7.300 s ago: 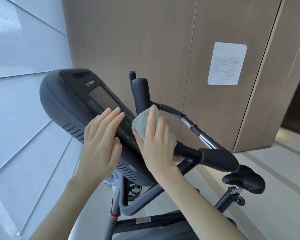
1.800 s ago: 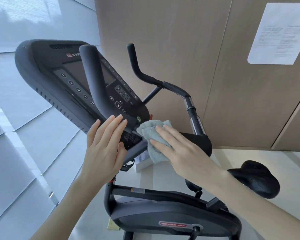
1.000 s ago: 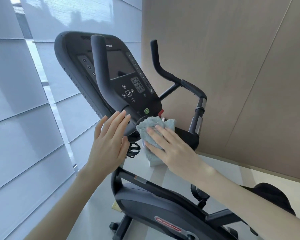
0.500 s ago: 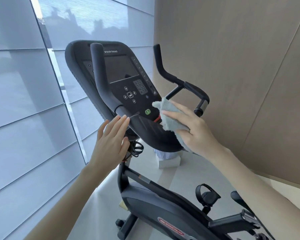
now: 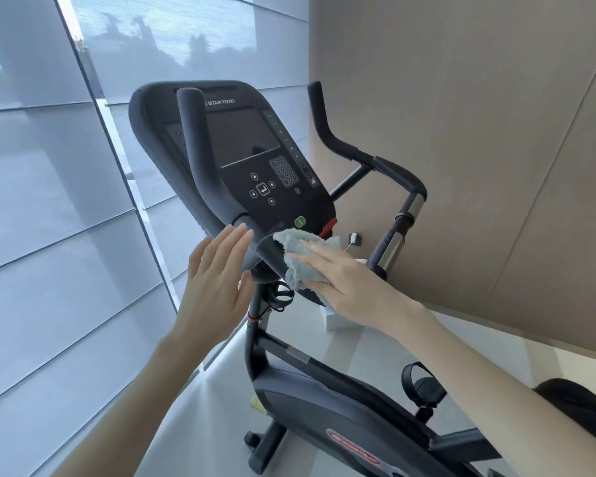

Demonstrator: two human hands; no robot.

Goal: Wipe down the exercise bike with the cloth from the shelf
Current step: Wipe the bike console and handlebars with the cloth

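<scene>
While the right hand pressed the grey cloth flat-fingered against the handlebar base, the left hand stood just beside it, released and holding nothing. Above them sat the console, and below them the exercise bike frame.

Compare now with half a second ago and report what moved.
The right hand slid the grey cloth down from the lower edge of the console, by the green button, onto the padded handlebar centre, fingers flat on it. Unchanged: the left hand stays open beside the handlebar, holding nothing.
</scene>
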